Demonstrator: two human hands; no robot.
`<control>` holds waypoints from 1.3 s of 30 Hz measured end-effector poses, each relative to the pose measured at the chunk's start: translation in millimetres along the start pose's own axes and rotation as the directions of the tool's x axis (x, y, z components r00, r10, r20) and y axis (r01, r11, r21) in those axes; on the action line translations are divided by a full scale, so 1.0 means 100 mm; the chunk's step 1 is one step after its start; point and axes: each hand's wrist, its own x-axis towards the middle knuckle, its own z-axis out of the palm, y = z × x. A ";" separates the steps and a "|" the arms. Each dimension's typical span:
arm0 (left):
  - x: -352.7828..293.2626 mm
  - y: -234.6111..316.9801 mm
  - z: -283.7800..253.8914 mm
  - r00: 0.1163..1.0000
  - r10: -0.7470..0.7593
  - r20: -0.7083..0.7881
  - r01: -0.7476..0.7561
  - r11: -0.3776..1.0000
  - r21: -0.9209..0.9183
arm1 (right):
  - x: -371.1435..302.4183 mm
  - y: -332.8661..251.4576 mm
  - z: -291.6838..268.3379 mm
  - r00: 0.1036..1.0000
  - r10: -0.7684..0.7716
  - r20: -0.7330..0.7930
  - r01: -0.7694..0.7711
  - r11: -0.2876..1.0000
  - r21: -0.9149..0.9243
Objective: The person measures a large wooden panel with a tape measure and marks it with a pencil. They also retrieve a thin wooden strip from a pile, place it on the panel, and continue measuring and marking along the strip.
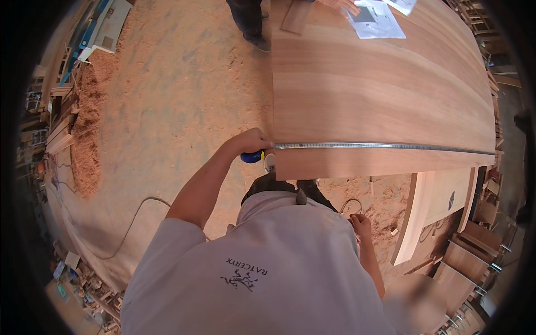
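Note:
My left hand (250,140) is closed around a blue tape measure (252,157) at the left edge of a large wooden panel (357,95). From there the metal tape blade (357,146) runs straight across the panel, close to its near edge, to the right side. Low beside my body, off the panel, is my right hand (362,224). Its fingers are curled in; whatever they hold, if anything, is too small to make out.
Another person's hand (341,5) rests by paper sheets (379,25) at the panel's far end; a leg (247,22) stands left of it. Boards (413,218) lean at the right. A cable (131,226) crosses the dusty floor (167,111). Shavings (86,139) lie at the left.

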 end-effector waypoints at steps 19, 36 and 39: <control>-0.01 -0.02 0.02 0.973 0.215 0.083 -0.216 0.976 0.007 | -0.10 -1.04 0.44 0.957 -0.289 -0.011 0.282 0.924 0.260; -0.58 1.03 0.49 0.967 0.220 0.129 -0.217 0.975 -0.037 | 1.28 -2.34 -0.82 0.823 -0.296 -0.485 0.564 0.318 0.762; -0.47 1.24 0.64 0.965 0.229 0.131 -0.230 0.973 -0.005 | 1.41 -2.31 -1.07 0.842 -0.267 -0.469 0.537 0.336 0.774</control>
